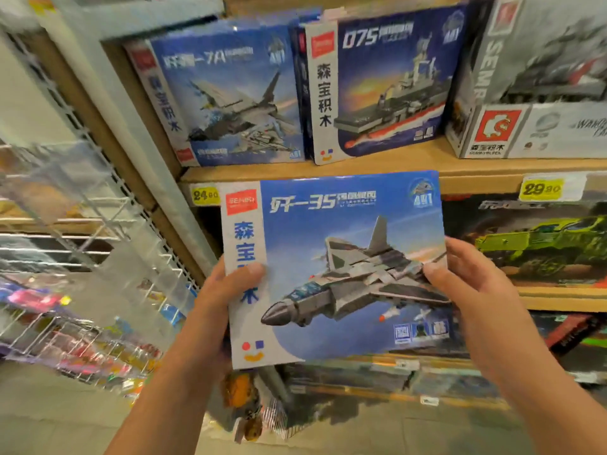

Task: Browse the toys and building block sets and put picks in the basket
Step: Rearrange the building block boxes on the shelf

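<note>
I hold a blue building block box with a grey fighter jet on its front (335, 267) upright in front of the shelves. My left hand (226, 287) grips its left edge, thumb on the front over the white strip. My right hand (466, 277) grips the right edge, thumb on the jet picture. On the shelf above stand a blue jet set (226, 93) and a blue warship set (377, 83). No basket is in view.
A grey-white boxed set (538, 80) stands at the upper right, and a green armoured vehicle box (538, 244) sits behind my right hand. Yellow price tags (542, 190) mark the wooden shelf edge (476, 169). A wire rack of small packets (65, 310) hangs at left. Bagged toys (246, 412) lie low.
</note>
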